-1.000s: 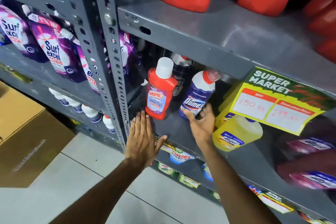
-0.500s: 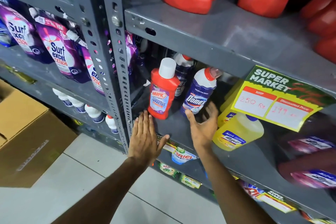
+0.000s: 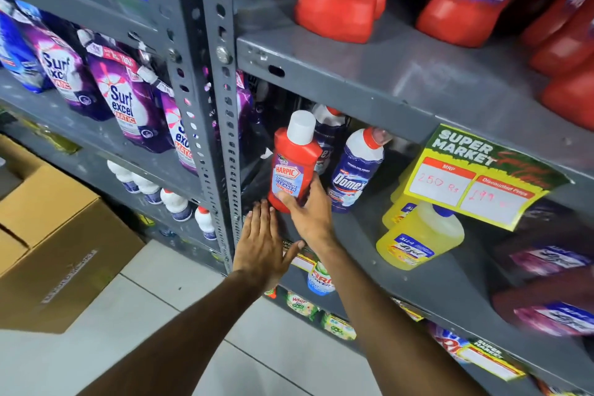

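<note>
Change: The right hand has switched targets. Half a second ago it hung open in front of the blue-and-white plastic Domex bottle. Now it has swung across to the red plastic Harpic bottle with the white cap.
Meaning: My read is that the red bottle is the pick. The grasp is made, so lifting it or shifting it along the shelf looks like the step in hand. The bottle's base looks to be down on the shelf, not yet raised.
Left hand: The left hand is nearest the camera, flat with its fingers straight and together, holding nothing. It has crept forward, and its fingertips are now right at the foot of the red bottle. I cannot tell whether they touch it.
Right hand: It is grasping the lower half of the red bottle, with the thumb across the front label and the fingers wrapped round the bottle's right side.
Red bottle: It stands at the front left of the grey metal shelf, close to the perforated grey upright post. It sits above the left fingertips, inside the right hand's grip.
Neighbours: The Domex bottle stands free just to the right, and a second one is tucked behind. A yellow translucent plastic jug sits well apart to the right.
Farther back: A yellow-and-green paper price tag hangs from the shelf above.
</note>
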Action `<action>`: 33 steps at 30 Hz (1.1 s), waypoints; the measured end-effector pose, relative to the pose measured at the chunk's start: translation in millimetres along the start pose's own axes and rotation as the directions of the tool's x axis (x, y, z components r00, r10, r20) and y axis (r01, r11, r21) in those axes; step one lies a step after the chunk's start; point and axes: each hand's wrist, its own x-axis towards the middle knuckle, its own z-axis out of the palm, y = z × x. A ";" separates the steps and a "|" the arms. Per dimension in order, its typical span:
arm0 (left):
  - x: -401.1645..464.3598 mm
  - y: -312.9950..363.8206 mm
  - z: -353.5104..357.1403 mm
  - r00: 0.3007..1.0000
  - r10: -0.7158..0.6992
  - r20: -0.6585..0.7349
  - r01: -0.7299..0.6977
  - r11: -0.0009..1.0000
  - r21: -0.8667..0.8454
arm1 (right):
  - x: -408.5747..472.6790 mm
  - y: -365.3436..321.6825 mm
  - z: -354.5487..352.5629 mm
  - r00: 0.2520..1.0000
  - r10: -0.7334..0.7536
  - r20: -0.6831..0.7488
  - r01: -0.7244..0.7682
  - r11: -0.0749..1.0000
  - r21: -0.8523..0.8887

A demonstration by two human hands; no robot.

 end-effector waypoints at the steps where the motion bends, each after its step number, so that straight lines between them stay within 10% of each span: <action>1: -0.8 -1.4 -3.5 0.999 0.006 0.038 -0.006 1.000 0.017 | -1.2 -1.4 -0.5 1.000 0.006 -0.001 -0.006 1.000 0.001; 14: -84.4 -19.8 -102.7 0.979 0.191 -0.066 -0.190 0.981 0.026 | -119.0 -47.0 -66.3 0.999 0.035 -0.031 -0.034 0.999 0.040; 33: -39.3 4.9 -326.5 0.841 0.274 -0.466 -0.304 0.953 0.013 | -135.1 -271.7 -202.6 0.890 -0.352 -0.290 0.339 0.936 -0.099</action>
